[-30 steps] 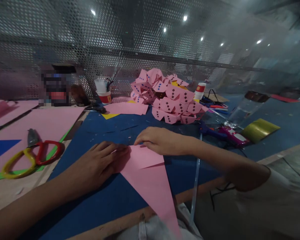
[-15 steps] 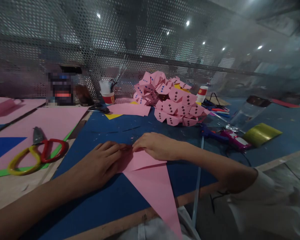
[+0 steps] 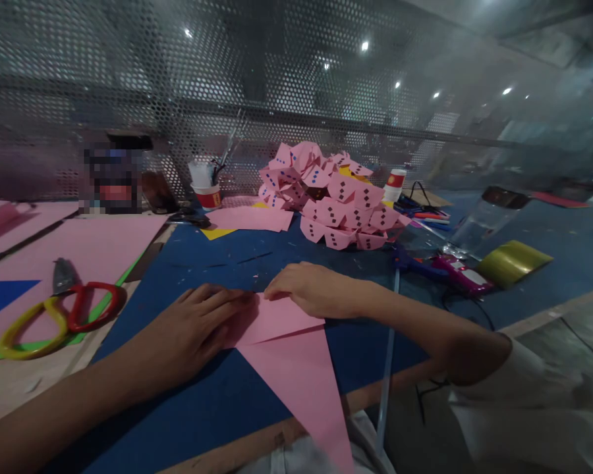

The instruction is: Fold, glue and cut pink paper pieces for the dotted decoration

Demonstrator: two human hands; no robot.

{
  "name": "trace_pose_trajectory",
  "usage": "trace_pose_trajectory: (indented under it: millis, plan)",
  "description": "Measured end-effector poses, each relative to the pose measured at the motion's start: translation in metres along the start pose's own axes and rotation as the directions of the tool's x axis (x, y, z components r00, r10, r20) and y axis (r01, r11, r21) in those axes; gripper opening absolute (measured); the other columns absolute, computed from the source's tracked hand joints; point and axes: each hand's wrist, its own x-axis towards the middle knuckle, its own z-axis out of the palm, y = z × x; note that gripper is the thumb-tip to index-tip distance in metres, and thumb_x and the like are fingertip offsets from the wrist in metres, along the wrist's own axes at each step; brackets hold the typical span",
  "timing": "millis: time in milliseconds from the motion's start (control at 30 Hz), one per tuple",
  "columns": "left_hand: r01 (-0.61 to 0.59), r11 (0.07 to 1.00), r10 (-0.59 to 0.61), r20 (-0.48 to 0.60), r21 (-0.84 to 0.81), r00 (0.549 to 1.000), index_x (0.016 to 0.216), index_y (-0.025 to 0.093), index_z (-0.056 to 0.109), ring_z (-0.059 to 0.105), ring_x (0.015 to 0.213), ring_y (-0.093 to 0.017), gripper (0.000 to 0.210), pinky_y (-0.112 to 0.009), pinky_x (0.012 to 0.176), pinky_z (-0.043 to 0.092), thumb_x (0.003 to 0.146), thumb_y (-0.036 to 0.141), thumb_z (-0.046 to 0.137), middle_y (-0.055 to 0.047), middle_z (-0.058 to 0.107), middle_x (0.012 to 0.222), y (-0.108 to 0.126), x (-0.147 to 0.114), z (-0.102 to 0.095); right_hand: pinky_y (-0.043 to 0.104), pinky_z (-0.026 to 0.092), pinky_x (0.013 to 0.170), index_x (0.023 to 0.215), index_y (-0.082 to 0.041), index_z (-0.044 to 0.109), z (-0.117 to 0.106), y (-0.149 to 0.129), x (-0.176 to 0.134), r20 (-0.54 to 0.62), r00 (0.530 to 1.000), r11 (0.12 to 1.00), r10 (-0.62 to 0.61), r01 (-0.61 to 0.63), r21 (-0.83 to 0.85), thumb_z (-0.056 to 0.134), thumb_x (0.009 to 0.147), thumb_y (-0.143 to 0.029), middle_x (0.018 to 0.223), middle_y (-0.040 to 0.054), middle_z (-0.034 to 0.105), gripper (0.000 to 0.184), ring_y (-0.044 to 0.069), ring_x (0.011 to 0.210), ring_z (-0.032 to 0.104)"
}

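Note:
A folded sheet of pink paper (image 3: 286,368) lies on the blue tabletop, its long pointed end hanging over the front edge. My left hand (image 3: 202,322) rests on the left side of the fold with its fingers bent together, holding the paper down. At the fold's top edge, my right hand (image 3: 309,286) has its fingers closed and pressed on the paper; its thumb is mostly hidden. The fingertips of both hands are close together but apart.
Red-and-yellow-handled scissors (image 3: 69,316) lie on pink sheets at left. Behind my hands stands a pile of pink dotted paper shapes (image 3: 336,204). A glue gun (image 3: 420,263), a roll of gold tape (image 3: 514,263) and a clear jar (image 3: 489,220) are at right. A paper cup (image 3: 206,194) stands behind.
The view has shifted slightly to the right. My left hand's fingertips sit a little farther from my right hand's along the fold; both hands stay on the paper.

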Motion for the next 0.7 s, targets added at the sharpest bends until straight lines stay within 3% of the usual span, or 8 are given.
trace_pose_trajectory:
  millis: [200,700]
  plan:
    - [-0.015,1.000,0.015,0.019,0.025,1.000,0.146,0.025,0.058,0.059,0.121,-0.029,0.044,-0.045,0.102,0.050,0.103,0.020,0.049,-0.008,0.066,0.143,-0.004,-0.001,0.002,0.038,0.044,0.102,0.125,-0.016,0.071,-0.002,0.005,-0.010,0.018,0.999,0.999,0.037,-0.037,-0.007,0.045,0.091,0.006,0.131,0.0067,0.074,0.048,0.024,0.120,0.062]
    - [-0.025,1.000,0.025,0.029,-0.014,0.999,0.149,0.032,0.055,0.061,0.121,-0.030,0.052,-0.047,0.100,0.051,0.099,0.020,0.053,-0.004,0.064,0.147,-0.006,0.000,0.001,0.040,0.044,0.103,0.122,-0.018,0.073,-0.008,0.013,-0.036,-0.038,0.998,0.999,0.052,-0.052,-0.004,0.047,0.091,0.004,0.127,0.0070,0.075,0.047,0.023,0.117,0.061]
